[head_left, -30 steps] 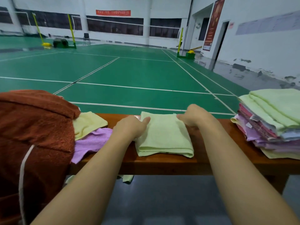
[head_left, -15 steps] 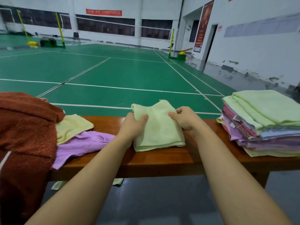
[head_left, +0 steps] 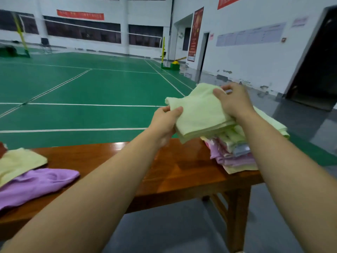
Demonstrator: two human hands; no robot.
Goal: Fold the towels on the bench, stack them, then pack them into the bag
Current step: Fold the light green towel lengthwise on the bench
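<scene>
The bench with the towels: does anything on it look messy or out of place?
Mostly tidy. Only the purple towel and pale yellow towel at the bench's left end lie crumpled and unfolded, unlike the neat stack on the right.

No words or numbers are showing clearly enough to read. A red banner (head_left: 80,14) is hanging on the far wall and a tall red poster (head_left: 195,34) is standing by the doorway, but their writing is looking too blurry and small. The pale sheets (head_left: 250,34) on the right wall are too faint as well.
</scene>
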